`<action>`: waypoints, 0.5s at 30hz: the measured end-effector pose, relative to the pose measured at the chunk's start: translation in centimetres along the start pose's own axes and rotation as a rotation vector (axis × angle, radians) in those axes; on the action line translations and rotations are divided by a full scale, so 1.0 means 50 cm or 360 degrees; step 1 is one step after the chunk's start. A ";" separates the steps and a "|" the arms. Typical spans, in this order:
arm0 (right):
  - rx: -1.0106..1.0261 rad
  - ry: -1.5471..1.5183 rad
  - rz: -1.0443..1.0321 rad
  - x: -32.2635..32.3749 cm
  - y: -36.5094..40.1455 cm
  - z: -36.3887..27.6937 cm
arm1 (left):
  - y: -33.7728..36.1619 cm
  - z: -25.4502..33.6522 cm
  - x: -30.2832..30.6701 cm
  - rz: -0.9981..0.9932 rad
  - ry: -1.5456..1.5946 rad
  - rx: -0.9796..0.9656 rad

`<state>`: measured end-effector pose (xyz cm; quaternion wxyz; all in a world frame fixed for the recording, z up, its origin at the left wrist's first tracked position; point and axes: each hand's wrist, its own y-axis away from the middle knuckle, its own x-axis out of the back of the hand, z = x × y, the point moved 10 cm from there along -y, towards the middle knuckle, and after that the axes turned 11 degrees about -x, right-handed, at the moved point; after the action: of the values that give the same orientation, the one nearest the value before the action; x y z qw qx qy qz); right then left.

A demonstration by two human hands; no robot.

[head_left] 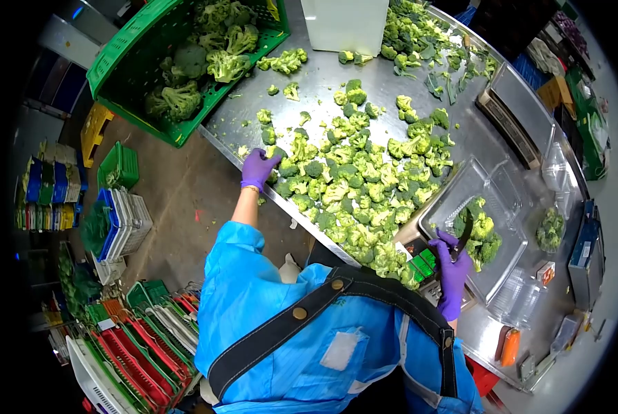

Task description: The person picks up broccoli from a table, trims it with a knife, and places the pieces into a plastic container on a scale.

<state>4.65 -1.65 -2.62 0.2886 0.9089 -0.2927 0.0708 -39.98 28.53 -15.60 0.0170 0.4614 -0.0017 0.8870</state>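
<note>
My left hand [259,168], in a purple glove, is at the table's near left edge. Its fingers are closed around a small broccoli floret [275,151] beside a large spread of cut florets [354,183]. On the right, my right hand [452,270], gloved in purple too, grips a knife [466,233] with a dark blade pointing away from me. The blade is over a clear plastic tray [509,238] on a scale, and broccoli [487,241] lies in that tray. My right palm hides most of the knife's handle.
A green crate [126,52] of broccoli heads leans at the table's upper left. A white container [343,24] stands at the back beside leafy trimmings [426,38]. Clear trays [519,297], another broccoli head [550,230] and an orange-handled item [510,346] lie to the right. Stacked crates [133,352] occupy the floor.
</note>
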 end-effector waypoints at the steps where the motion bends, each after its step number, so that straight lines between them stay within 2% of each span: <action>1: -0.0019 0.0045 -0.0032 -0.009 -0.006 0.003 | -0.003 0.016 0.001 0.0194 -0.0045 -0.0197; 2: -0.0017 0.0044 -0.0033 -0.015 -0.010 0.005 | -0.011 0.003 -0.010 0.0196 -0.0046 -0.0197; 4: 0.0347 0.0071 -0.0089 -0.032 -0.001 -0.036 | -0.023 -0.004 -0.018 0.0214 0.0410 -0.0070; 5: 0.0157 0.0108 -0.0090 -0.029 -0.007 -0.015 | -0.038 -0.038 -0.022 0.0256 0.0581 0.0091; 7: 0.0162 0.0017 -0.0107 -0.024 -0.006 -0.013 | -0.031 0.042 -0.015 0.0092 0.1791 0.0158; 9: 0.0034 -0.0056 -0.0161 -0.027 0.001 -0.009 | -0.022 0.120 -0.026 -0.0343 0.2910 0.0033; 10: 0.0028 -0.0072 -0.0146 -0.028 0.000 -0.010 | 0.017 0.209 0.001 -0.0439 0.3152 0.0129; 12: -0.0012 -0.0082 -0.0224 -0.041 0.002 -0.005 | 0.066 0.311 0.006 -0.0547 0.3220 0.0123; 13: -0.0034 -0.0092 -0.0281 -0.049 0.011 -0.020 | 0.085 0.347 -0.022 -0.0866 0.3369 0.0148; 14: 0.0252 -0.0080 -0.0259 -0.051 0.014 -0.039 | 0.115 0.390 -0.046 -0.1213 0.3444 0.0112; 15: 0.0202 -0.0081 -0.0324 -0.058 0.019 -0.042 | 0.140 0.421 -0.072 -0.1212 0.3395 0.0251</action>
<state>1.83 0.34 -1.30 0.2287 0.9518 -0.2012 0.0364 -20.90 21.03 -6.38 0.2493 -0.5593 0.2098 0.7623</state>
